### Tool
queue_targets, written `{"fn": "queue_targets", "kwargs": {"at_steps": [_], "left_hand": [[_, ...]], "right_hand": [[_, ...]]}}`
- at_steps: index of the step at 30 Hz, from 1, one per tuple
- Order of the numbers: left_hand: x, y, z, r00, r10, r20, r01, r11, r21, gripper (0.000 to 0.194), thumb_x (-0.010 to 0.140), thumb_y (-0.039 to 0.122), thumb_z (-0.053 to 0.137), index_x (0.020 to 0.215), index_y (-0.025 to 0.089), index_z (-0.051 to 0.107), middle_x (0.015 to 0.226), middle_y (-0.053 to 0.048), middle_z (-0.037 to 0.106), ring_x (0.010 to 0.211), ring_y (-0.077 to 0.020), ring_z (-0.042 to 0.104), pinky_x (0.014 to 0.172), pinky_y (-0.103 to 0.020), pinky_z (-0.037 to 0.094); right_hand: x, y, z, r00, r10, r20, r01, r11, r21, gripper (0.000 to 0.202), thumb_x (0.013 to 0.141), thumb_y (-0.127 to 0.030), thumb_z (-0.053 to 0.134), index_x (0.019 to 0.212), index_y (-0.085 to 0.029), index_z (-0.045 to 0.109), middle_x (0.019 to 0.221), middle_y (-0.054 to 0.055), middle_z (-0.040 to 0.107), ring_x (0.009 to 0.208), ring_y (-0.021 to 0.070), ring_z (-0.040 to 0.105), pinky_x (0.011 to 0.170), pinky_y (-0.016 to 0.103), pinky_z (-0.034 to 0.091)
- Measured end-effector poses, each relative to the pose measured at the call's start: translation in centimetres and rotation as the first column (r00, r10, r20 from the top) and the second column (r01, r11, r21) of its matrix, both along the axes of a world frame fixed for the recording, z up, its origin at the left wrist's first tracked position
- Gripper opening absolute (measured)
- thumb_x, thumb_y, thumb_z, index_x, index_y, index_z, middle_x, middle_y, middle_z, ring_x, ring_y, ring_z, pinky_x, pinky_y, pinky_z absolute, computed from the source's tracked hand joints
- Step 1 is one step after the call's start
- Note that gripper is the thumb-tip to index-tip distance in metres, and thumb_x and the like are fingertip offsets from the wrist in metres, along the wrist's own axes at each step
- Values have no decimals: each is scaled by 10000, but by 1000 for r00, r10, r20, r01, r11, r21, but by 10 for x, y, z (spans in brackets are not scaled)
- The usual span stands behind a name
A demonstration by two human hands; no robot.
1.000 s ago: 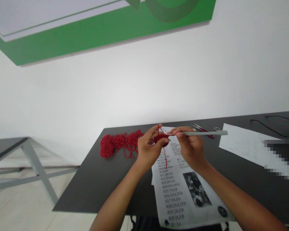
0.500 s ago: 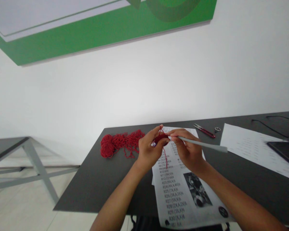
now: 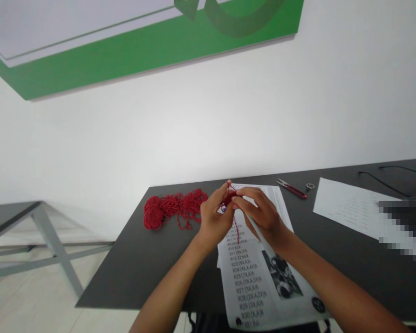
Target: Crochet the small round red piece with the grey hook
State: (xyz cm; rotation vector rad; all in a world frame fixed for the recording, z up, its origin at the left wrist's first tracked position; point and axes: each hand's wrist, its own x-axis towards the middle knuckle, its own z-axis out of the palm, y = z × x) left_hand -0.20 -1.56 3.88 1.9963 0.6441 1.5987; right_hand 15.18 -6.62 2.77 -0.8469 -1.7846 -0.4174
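Observation:
My left hand point(image 3: 213, 219) pinches a small red crochet piece point(image 3: 229, 199), and a strand of red yarn runs up over its raised index finger. A yarn tail point(image 3: 237, 231) hangs below the piece. My right hand point(image 3: 268, 215) is closed around a crochet hook point(image 3: 267, 249) with a pale grey handle, which slants down toward me. The hook's tip is hidden at the piece, where the fingers of both hands meet. Beneath the hands lies a printed pattern sheet point(image 3: 242, 277). Left of them, a red yarn ball point(image 3: 153, 213) rests beside a loose tangle of the same yarn point(image 3: 185, 203).
Red-handled thread snips point(image 3: 293, 188) and a small metal ring point(image 3: 310, 186) lie at the back of the dark table point(image 3: 125, 273). Farther right are another white sheet point(image 3: 339, 199), eyeglasses point(image 3: 388, 184) and a pixelated dark object point(image 3: 407, 215). A wall stands behind the table.
The hook's handle has swung from pointing right to pointing down toward me as my right hand turned. My right fingers have come closer to the left. The camera view has shifted slightly.

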Motion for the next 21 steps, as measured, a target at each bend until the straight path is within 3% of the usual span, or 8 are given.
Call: {"fn": "queue_targets", "kwargs": {"at_steps": [2,4,6,8,10,14,17,21], "left_hand": [[4,-6,3,979,-116,167,159,948,-275,446,833,328,813,1249,182,744,1047,-104,815,839,-184,772,762,-287,646],[8,-11,6,909,-231,347,380,803,-459,468,801,390,852,1206,173,761,950,-86,810,729,-151,741,701,-264,628],[9,-12,9,824,-291,485,541,658,-524,480,793,471,852,1148,156,778,843,-68,784,616,-115,683,626,-243,596],[8,-9,12,798,-292,527,578,619,-532,494,777,513,855,1100,146,788,778,-52,759,542,-95,633,558,-230,559],[5,-3,13,853,-259,453,488,705,-515,474,730,466,898,1068,149,796,735,-35,750,521,-98,621,531,-229,544],[-3,8,14,978,-58,201,120,943,-310,329,728,311,888,1019,176,820,804,-53,799,657,-157,705,652,-288,611],[-7,11,15,984,98,147,-74,984,-159,275,762,249,839,1032,195,820,912,-60,825,759,-179,748,753,-319,630],[-8,10,15,977,142,161,-120,983,-142,324,793,235,808,1114,184,804,859,-32,816,711,-151,730,724,-288,621]], "right_hand": [[2,-1,0,1000,-6,-26,7,999,42,423,973,-96,592,1356,-274,616,1169,121,695,1147,277,678,969,480,624],[3,-2,0,997,22,-69,-19,999,41,468,970,-119,614,1389,-326,601,1195,105,700,1168,277,685,969,481,628],[2,-3,0,987,87,-137,-87,996,1,445,980,-149,611,1376,-353,617,1216,89,706,1160,264,702,931,455,644],[1,-4,3,960,148,-238,-167,984,-62,360,996,-174,595,1304,-346,669,1211,77,718,1113,242,727,876,412,657],[-2,-5,7,922,185,-341,-234,966,-109,249,1006,-202,596,1191,-312,722,1156,68,741,1059,224,744,858,388,656],[-3,-4,18,891,202,-406,-289,943,-164,114,997,-243,640,1029,-264,747,1084,60,782,1026,215,754,901,390,638],[-2,-1,18,921,184,-343,-268,939,-215,98,988,-240,653,1019,-271,740,1131,50,800,1086,222,749,987,427,604],[-5,-2,11,911,170,-375,-284,919,-274,100,1002,-306,634,1046,-300,723,1222,31,797,1202,233,715,1074,478,557]]}}
